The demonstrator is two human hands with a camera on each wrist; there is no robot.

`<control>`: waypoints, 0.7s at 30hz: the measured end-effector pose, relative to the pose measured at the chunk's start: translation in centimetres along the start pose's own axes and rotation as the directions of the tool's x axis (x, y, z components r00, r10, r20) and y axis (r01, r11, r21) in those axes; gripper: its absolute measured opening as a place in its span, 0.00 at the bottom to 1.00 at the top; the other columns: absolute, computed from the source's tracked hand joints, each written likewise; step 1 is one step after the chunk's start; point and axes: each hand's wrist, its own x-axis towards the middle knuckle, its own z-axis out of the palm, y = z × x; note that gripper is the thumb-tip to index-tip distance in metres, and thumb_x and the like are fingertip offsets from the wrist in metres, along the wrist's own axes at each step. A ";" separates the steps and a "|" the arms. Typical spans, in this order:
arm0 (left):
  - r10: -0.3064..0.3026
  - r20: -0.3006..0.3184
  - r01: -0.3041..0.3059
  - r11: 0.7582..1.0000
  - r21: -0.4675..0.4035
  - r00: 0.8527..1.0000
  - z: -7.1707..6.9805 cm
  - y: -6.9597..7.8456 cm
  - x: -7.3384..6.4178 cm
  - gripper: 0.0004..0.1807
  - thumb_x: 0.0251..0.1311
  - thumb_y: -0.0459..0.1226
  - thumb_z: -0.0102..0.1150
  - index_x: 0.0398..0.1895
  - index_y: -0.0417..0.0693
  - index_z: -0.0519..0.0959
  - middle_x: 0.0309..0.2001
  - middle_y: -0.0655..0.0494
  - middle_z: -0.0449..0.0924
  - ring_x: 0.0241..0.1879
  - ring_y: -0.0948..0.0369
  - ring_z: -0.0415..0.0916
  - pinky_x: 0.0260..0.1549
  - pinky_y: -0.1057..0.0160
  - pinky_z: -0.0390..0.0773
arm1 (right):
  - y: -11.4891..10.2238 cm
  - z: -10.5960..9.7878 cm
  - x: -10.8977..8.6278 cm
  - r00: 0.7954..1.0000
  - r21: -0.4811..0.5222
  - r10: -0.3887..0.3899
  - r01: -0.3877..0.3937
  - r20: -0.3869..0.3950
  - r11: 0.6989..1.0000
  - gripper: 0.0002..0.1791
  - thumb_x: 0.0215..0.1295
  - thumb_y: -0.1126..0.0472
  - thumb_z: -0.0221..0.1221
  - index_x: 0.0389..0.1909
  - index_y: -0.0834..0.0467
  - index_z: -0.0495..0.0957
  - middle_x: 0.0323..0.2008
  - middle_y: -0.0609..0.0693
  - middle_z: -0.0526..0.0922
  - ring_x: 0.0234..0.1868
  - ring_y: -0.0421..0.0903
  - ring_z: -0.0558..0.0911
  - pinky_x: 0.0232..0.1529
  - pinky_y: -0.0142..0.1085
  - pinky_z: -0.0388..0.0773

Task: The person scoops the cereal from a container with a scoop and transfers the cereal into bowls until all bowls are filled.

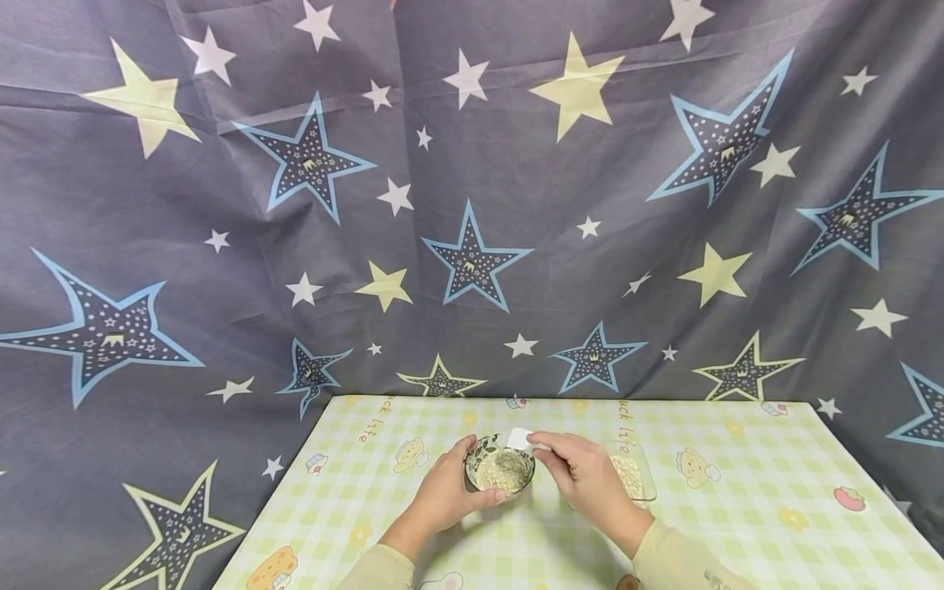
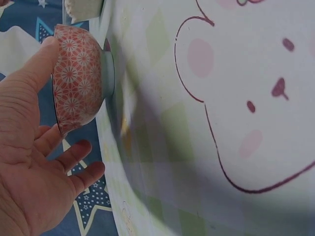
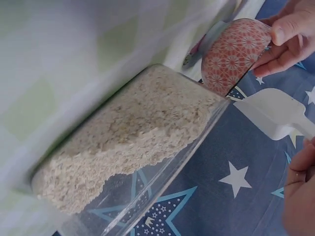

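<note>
In the head view my left hand (image 1: 445, 492) grips a small bowl (image 1: 475, 453) by opposite sides of its rim. Red flower patterns cover the outside of the bowl (image 2: 78, 76), which stands on the table; pale oat flakes (image 1: 501, 471) lie inside. My right hand (image 1: 586, 479) pinches the handle of a white scoop (image 3: 273, 112), whose blade is at the bowl's far right rim. Whether the blade touches the rim I cannot tell. Partly behind my right hand is a clear container (image 1: 649, 492) of oats (image 3: 133, 123), heaped unevenly.
A green-and-white checked tablecloth with cartoon prints (image 1: 752, 508) covers the table. Behind the table's far edge hangs a dark grey-blue curtain with stars (image 1: 516, 172).
</note>
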 end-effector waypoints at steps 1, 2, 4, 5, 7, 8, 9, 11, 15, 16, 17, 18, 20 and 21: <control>0.002 0.000 -0.002 1.000 0.001 1.000 0.0 0.0 0.0 0.62 0.52 0.60 0.81 0.81 0.37 0.61 0.74 0.33 0.72 0.72 0.34 0.72 0.71 0.32 0.74 | 0.0 0.0 -0.1 1.000 -0.003 -0.022 0.022 0.009 1.000 0.18 0.61 0.70 0.72 0.51 0.55 0.88 0.34 0.44 0.91 0.29 0.35 0.82 0.36 0.21 0.81; 0.004 -0.001 -0.004 1.000 0.000 1.000 0.0 0.0 0.0 0.61 0.52 0.59 0.81 0.81 0.37 0.61 0.74 0.34 0.73 0.72 0.34 0.72 0.70 0.32 0.74 | 0.0 0.0 -0.2 0.999 -0.006 -0.037 0.037 0.016 0.999 0.17 0.63 0.69 0.72 0.52 0.54 0.88 0.32 0.43 0.90 0.27 0.33 0.79 0.34 0.20 0.79; 0.009 -0.002 -0.009 1.000 0.004 1.000 0.0 0.0 0.1 0.61 0.52 0.59 0.81 0.81 0.36 0.61 0.74 0.34 0.73 0.72 0.35 0.72 0.71 0.32 0.74 | 0.1 0.0 -0.3 0.998 -0.005 -0.055 0.056 0.022 0.998 0.13 0.68 0.66 0.70 0.52 0.54 0.88 0.30 0.41 0.88 0.26 0.31 0.75 0.31 0.20 0.76; 0.011 -0.002 -0.011 1.000 0.005 1.000 0.0 0.0 0.1 0.62 0.52 0.60 0.81 0.81 0.36 0.61 0.74 0.34 0.72 0.72 0.35 0.72 0.71 0.32 0.74 | 0.1 0.0 -0.4 0.998 -0.004 -0.061 0.061 0.021 0.998 0.13 0.69 0.65 0.69 0.52 0.54 0.88 0.31 0.41 0.88 0.26 0.31 0.74 0.31 0.20 0.76; 0.011 -0.002 -0.011 1.000 0.006 1.000 0.1 -0.1 0.1 0.62 0.52 0.60 0.81 0.81 0.36 0.61 0.75 0.34 0.72 0.72 0.35 0.72 0.71 0.32 0.74 | 0.2 0.0 -0.4 0.998 -0.005 -0.062 0.062 0.022 0.998 0.12 0.71 0.64 0.68 0.53 0.54 0.88 0.32 0.41 0.89 0.26 0.31 0.75 0.32 0.21 0.76; 0.010 -0.002 -0.010 1.000 0.006 1.000 0.1 -0.1 0.1 0.62 0.52 0.60 0.81 0.81 0.36 0.61 0.74 0.34 0.73 0.72 0.35 0.73 0.71 0.32 0.74 | 0.2 0.0 -0.4 0.998 -0.005 -0.061 0.061 0.021 0.998 0.12 0.71 0.64 0.68 0.53 0.54 0.88 0.33 0.41 0.90 0.27 0.31 0.76 0.32 0.21 0.77; 0.008 -0.001 -0.008 1.000 0.008 1.000 0.1 -0.1 0.1 0.62 0.52 0.60 0.81 0.81 0.37 0.61 0.74 0.34 0.73 0.72 0.35 0.73 0.71 0.32 0.74 | 0.2 0.0 -0.4 0.998 -0.005 -0.059 0.059 0.020 0.998 0.13 0.70 0.65 0.69 0.53 0.54 0.88 0.33 0.41 0.90 0.27 0.31 0.76 0.32 0.21 0.77; 0.004 -0.001 -0.004 1.000 0.007 1.000 0.1 -0.1 0.1 0.61 0.52 0.60 0.81 0.81 0.37 0.61 0.74 0.34 0.73 0.72 0.35 0.73 0.70 0.32 0.75 | 0.1 0.0 -0.4 0.998 -0.006 -0.055 0.055 0.019 0.998 0.14 0.68 0.66 0.70 0.53 0.54 0.88 0.31 0.41 0.89 0.26 0.31 0.75 0.31 0.21 0.76; 0.002 -0.002 -0.002 1.000 0.000 1.000 0.1 -0.2 0.1 0.61 0.52 0.59 0.81 0.81 0.37 0.61 0.74 0.35 0.73 0.72 0.35 0.72 0.71 0.32 0.74 | 0.0 0.0 -0.3 1.000 0.004 -0.010 0.010 0.009 1.000 0.17 0.63 0.69 0.72 0.52 0.55 0.88 0.34 0.44 0.91 0.28 0.33 0.81 0.35 0.20 0.80; 0.002 -0.003 -0.002 1.000 -0.001 1.000 0.1 -0.2 0.1 0.62 0.52 0.59 0.81 0.82 0.37 0.61 0.75 0.35 0.72 0.72 0.35 0.72 0.71 0.32 0.74 | -0.1 0.0 -0.3 1.000 0.007 0.016 -0.016 0.002 1.000 0.17 0.62 0.70 0.72 0.52 0.56 0.88 0.35 0.45 0.92 0.29 0.33 0.82 0.35 0.19 0.80; 0.002 -0.002 -0.002 1.000 -0.002 1.000 0.1 -0.2 0.1 0.62 0.52 0.59 0.81 0.82 0.37 0.61 0.75 0.35 0.72 0.72 0.35 0.72 0.71 0.32 0.74 | -0.2 0.0 -0.2 0.999 0.015 0.044 -0.044 -0.007 0.999 0.17 0.62 0.71 0.72 0.51 0.56 0.88 0.36 0.46 0.92 0.29 0.33 0.83 0.35 0.19 0.81; 0.003 -0.002 -0.003 1.000 -0.001 1.000 0.1 -0.2 0.1 0.62 0.52 0.59 0.81 0.82 0.37 0.61 0.75 0.35 0.72 0.72 0.35 0.72 0.71 0.32 0.74 | -0.3 0.0 -0.2 0.997 0.022 0.078 -0.078 -0.017 0.997 0.18 0.61 0.71 0.72 0.51 0.57 0.88 0.36 0.46 0.93 0.29 0.33 0.83 0.34 0.19 0.81; -0.001 0.002 0.001 1.000 0.000 1.000 0.2 -0.2 0.1 0.63 0.52 0.60 0.81 0.82 0.38 0.61 0.76 0.36 0.72 0.73 0.35 0.71 0.71 0.32 0.73 | -0.4 -0.1 -0.1 0.986 0.034 0.164 -0.163 -0.033 0.986 0.17 0.62 0.71 0.72 0.51 0.57 0.88 0.31 0.45 0.91 0.25 0.30 0.79 0.29 0.19 0.79; -0.003 0.005 0.003 1.000 0.000 1.000 0.2 -0.2 0.1 0.63 0.51 0.61 0.81 0.82 0.38 0.60 0.76 0.37 0.71 0.73 0.35 0.71 0.72 0.32 0.73 | -0.4 -0.2 -0.1 0.976 0.049 0.214 -0.212 -0.041 0.976 0.16 0.64 0.71 0.71 0.51 0.56 0.88 0.27 0.43 0.88 0.23 0.28 0.75 0.24 0.19 0.75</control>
